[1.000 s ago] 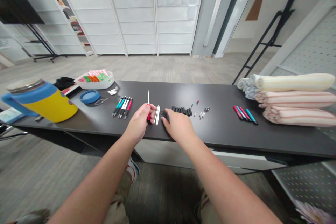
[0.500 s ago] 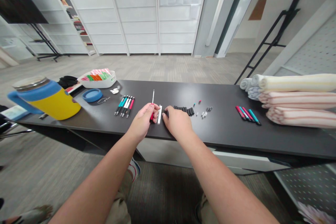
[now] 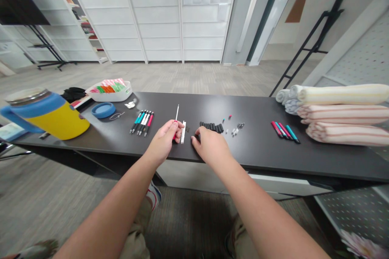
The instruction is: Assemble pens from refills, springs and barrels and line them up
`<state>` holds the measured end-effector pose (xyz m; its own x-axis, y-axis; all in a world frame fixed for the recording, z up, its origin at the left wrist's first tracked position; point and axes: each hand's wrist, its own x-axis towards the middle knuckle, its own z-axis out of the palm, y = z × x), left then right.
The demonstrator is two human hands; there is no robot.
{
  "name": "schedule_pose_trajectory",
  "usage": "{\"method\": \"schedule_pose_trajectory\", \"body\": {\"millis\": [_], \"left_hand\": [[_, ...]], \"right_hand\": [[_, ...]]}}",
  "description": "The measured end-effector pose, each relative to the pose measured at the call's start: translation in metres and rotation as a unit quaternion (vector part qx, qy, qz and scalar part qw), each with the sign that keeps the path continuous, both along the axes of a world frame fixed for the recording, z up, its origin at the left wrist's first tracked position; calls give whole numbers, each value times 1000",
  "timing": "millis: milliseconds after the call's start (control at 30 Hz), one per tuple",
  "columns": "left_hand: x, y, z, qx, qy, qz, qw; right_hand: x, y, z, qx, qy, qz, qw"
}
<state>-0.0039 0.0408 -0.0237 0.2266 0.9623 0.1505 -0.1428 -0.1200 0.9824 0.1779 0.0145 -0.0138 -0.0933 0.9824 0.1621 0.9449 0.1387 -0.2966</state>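
Observation:
My left hand is closed around a red pen barrel; a thin white refill sticks up out of it. Just right of that hand, several white refills lie side by side on the dark table, with small springs beside them. My right hand is low over the table, thumb and index finger apart, at the near side of a row of black rubber grips. Its other fingertips are hidden. Assembled pens lie in a group to the left.
Small clear and grey parts lie right of the grips. Coloured barrels sit further right, by rolled towels. On the left stand a yellow-and-blue mug, a blue lid and a white basket.
My right hand has shifted slightly right, away from the refills, and its thumb and index finger have parted. Springs beside the refills have come into sight. The left hand still holds the barrel.

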Motion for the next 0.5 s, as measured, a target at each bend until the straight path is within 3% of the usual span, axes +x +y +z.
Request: {"method": "schedule_pose_trajectory", "body": {"millis": [500], "left_hand": [[3,2,1,2,29,-5,1000]], "right_hand": [[48,-30,3,-1,18,13,1000]]}}
